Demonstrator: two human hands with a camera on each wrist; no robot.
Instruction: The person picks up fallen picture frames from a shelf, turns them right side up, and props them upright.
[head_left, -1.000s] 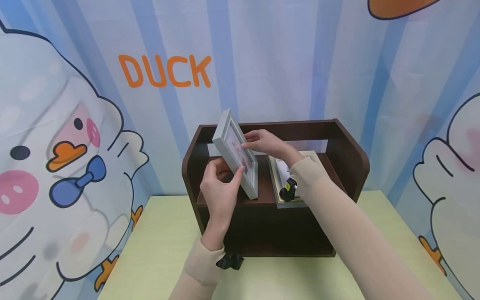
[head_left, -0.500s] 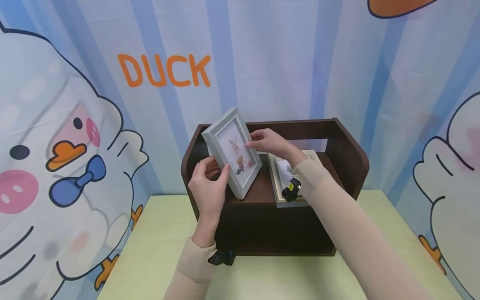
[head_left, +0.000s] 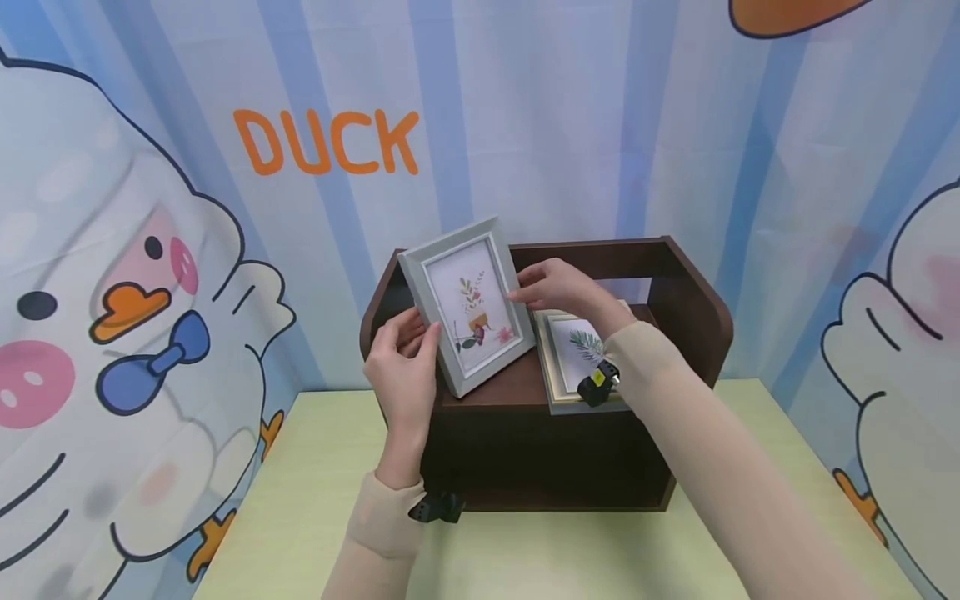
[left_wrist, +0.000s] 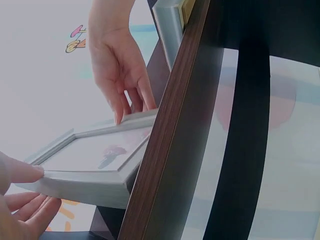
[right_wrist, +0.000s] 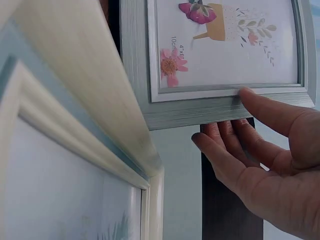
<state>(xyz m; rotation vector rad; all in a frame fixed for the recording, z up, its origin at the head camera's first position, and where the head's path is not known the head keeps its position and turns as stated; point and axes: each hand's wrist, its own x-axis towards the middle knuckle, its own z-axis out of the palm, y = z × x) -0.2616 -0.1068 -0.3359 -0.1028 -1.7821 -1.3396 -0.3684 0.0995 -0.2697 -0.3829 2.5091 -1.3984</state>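
A grey-green picture frame [head_left: 442,342] with a flower print stands tilted on the upper shelf of a dark brown rack [head_left: 585,250]. My left hand [head_left: 405,367] pinches its left edge, thumb in front and fingers behind. At the opposite edge, my right hand [head_left: 562,287] holds the frame; in the right wrist view the thumb [right_wrist: 260,102] lies on the front border and the fingers are curled behind. To the right, a stack of picture frames [head_left: 551,367] lies flat on the shelf, the top one showing a green leaf print.
The rack stands on a pale yellow-green table [head_left: 322,467], with a dark lower compartment [head_left: 555,458] under the shelf. Its side panel [head_left: 701,317] rises at the right. Behind hangs a striped blue curtain [head_left: 570,125] with duck figures.
The picture frame has turned from nearly edge-on to face the head camera. My left hand has moved left with its edge, and my right hand slightly right.
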